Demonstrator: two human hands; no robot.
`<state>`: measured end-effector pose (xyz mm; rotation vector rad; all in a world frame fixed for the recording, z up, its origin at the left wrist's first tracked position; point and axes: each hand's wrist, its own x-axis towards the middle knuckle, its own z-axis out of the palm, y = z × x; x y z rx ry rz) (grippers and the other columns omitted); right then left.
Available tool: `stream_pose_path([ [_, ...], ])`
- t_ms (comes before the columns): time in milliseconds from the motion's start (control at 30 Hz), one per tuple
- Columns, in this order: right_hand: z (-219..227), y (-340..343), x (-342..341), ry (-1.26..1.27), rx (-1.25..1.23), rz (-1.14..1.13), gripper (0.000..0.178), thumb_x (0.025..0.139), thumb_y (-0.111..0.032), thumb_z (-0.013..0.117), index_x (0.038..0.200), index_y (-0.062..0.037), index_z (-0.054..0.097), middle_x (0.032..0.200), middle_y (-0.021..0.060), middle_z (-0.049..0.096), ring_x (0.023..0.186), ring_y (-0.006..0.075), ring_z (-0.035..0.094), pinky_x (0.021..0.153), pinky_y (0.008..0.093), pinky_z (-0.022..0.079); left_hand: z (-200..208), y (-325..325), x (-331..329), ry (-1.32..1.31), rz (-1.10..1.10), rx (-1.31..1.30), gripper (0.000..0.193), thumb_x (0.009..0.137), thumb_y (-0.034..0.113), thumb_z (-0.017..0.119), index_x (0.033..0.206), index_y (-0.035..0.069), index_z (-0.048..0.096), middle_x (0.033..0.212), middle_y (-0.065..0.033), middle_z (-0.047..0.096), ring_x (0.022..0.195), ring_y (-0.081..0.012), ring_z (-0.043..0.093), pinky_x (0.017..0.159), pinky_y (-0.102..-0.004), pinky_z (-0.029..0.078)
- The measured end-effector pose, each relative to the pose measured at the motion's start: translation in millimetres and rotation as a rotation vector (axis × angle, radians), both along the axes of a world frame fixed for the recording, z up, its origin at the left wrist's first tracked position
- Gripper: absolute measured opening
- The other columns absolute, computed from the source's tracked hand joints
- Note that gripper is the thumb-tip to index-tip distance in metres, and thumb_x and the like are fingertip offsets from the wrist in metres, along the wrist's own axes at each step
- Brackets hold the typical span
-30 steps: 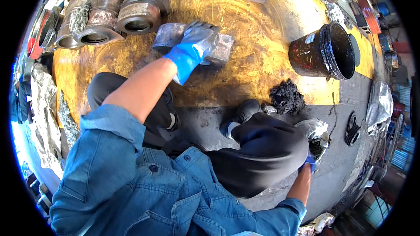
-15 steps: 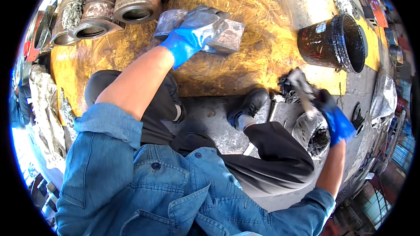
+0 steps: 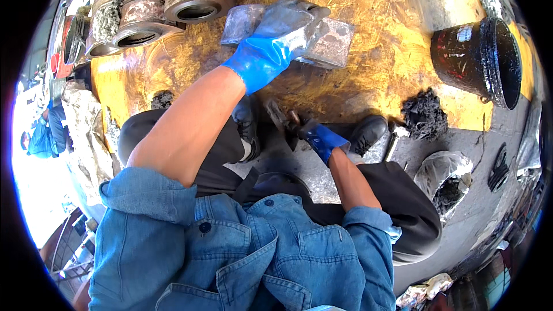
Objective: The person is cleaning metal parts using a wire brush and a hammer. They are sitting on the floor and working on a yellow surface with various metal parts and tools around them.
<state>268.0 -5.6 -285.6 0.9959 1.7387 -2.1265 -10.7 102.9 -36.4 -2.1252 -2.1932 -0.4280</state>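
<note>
The flat grey metal block [image 3: 322, 43] lies on the yellow-stained workshop floor [image 3: 368, 80], toward its far side, just in front of the row of rusty steel cylinders [image 3: 173, 0]. The left hand [image 3: 282, 37], in a blue glove with grimy grey fingers, lies over the block's middle with the fingers spread and curled down onto its top face, so the hand presses or grips the block; the block's left and right ends stick out from under the glove.

Nearer the body, the right hand [image 3: 305, 129], also in a dirty blue glove, is closed around a small dark tool [image 3: 276, 115] whose tip points up and left; the tool is too smeared to tell its kind. It hangs just above the person's black shoes [image 3: 368, 132], close to the line where the yellow patch ends and the grey floor begins.

To the right of the block, well apart from it, a black bucket [image 3: 478, 60] lies tipped with its mouth facing right. Below the bucket, at the yellow patch's near edge, sits a clump of black greasy wadding [image 3: 423, 115]. Further toward the near right there is a clear plastic bag [image 3: 446, 175] with dark material inside. The person wears a blue denim shirt [image 3: 230, 247] and dark trousers [image 3: 397, 196].
</note>
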Motion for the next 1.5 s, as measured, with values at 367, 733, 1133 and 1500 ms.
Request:
stream_pose_path([
  [367, 23, -31, -26, -0.145, 0.059, 0.202, 0.042, 0.085, -0.023, 0.067, 0.120, 0.0001, 0.067, 0.102, 0.0260, 0.073, 0.093, 0.0343, 0.071, 0.081, 0.0434, 0.053, 6, -1, 1, 0.027, 0.023, -0.036, 0.040, 0.099, 0.040, 0.057, 0.130, 0.016, 0.066, 0.120, -0.0152, 0.071, 0.111, -0.0335, 0.066, 0.100, -0.0472, 0.049],
  [733, 47, -22, -34, -0.376, 0.315, -0.240, 0.040, 0.094, -0.033, 0.063, 0.118, 0.0004, 0.066, 0.104, 0.0309, 0.070, 0.101, 0.0442, 0.070, 0.085, 0.0516, 0.053, 8, -1, -2, 0.003, 0.005, -0.052, 0.041, 0.099, 0.039, 0.058, 0.131, 0.015, 0.065, 0.121, -0.0145, 0.071, 0.114, -0.0333, 0.065, 0.102, -0.0474, 0.049],
  [1133, 57, 45, -36, -0.508, 0.565, -0.173, 0.046, 0.099, -0.045, 0.060, 0.115, -0.0026, 0.068, 0.107, 0.0323, 0.069, 0.104, 0.0484, 0.067, 0.087, 0.0528, 0.053, 17, 0, 4, -0.038, -0.023, -0.032, 0.038, 0.100, 0.035, 0.059, 0.131, 0.015, 0.066, 0.118, -0.0185, 0.071, 0.110, -0.0385, 0.064, 0.101, -0.0492, 0.048],
  [1500, 58, 137, 11, -0.570, 0.485, -0.175, 0.031, 0.093, -0.024, 0.058, 0.111, -0.0021, 0.070, 0.109, 0.0304, 0.070, 0.104, 0.0476, 0.069, 0.090, 0.0538, 0.054, 31, 3, 10, -0.091, -0.012, -0.057, 0.037, 0.095, 0.027, 0.064, 0.128, 0.011, 0.067, 0.118, -0.0179, 0.070, 0.111, -0.0378, 0.063, 0.099, -0.0472, 0.050],
])
